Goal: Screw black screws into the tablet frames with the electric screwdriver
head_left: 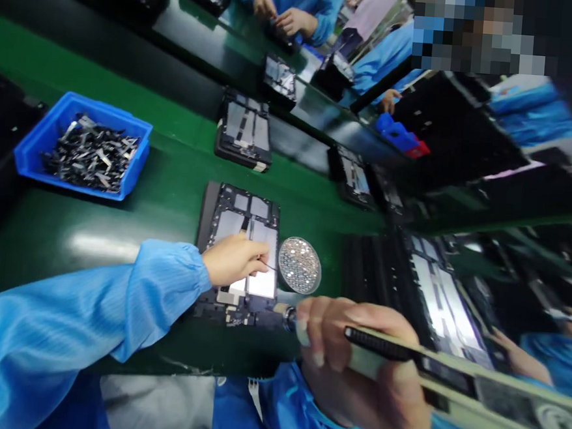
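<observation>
My left hand (238, 259) is over an opened tablet-like device (226, 223) with silver battery panels. Its fingers are pinched on a thin dark stick-like piece (269, 265), whose exact kind I cannot make out. In the foreground, my right hand (364, 357) is wrapped around a cream electric screwdriver (494, 386) with a black lever along its body. The tip end of the screwdriver points left, near the lower right corner of the device. Just right of the device sits a round dish (300, 265) full of tiny metallic screws.
A blue bin (138, 158) of small dark and silver parts stands at the left. Further devices (245, 130) lie beyond on the green bench (172, 161). Stacked devices (441, 297) stand at the right. Co-workers in blue sleeves (324, 8) work across the bench.
</observation>
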A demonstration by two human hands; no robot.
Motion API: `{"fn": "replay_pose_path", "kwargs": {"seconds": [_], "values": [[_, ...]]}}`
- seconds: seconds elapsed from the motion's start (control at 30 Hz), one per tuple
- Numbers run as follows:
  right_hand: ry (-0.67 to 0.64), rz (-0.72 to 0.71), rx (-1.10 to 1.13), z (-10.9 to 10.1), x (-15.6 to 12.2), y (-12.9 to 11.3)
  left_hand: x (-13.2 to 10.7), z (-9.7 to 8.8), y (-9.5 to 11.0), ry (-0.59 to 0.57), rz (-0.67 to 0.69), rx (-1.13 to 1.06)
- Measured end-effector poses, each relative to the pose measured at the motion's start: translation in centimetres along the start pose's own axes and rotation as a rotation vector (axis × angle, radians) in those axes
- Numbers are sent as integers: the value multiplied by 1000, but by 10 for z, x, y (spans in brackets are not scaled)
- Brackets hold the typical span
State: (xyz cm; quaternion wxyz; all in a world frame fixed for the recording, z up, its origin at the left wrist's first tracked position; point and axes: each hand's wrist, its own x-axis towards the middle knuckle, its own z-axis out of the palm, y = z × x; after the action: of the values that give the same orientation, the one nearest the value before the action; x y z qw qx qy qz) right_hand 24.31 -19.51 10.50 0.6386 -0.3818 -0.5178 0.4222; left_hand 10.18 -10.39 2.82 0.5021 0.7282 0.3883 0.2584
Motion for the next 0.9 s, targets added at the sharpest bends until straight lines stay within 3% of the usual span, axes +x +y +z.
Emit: {"fn": "replay_pose_path", "kwargs": {"seconds": [0.13, 0.3, 0.47, 0.63, 0.9], "values": [[227, -107, 29, -24, 42, 16, -1, -9, -5, 29, -32, -193], [483, -39, 1, -45, 70, 64, 7, -42, -10, 260, -61, -162], [441, 0, -22, -43, 66, 84, 22, -82, -22, 546, -169, -141], [459, 31, -24, -41, 67, 86, 28, -102, -44, 734, -288, -88], [483, 59, -74, -44, 66, 87, 31, -104, -46, 789, -343, -174]]}}
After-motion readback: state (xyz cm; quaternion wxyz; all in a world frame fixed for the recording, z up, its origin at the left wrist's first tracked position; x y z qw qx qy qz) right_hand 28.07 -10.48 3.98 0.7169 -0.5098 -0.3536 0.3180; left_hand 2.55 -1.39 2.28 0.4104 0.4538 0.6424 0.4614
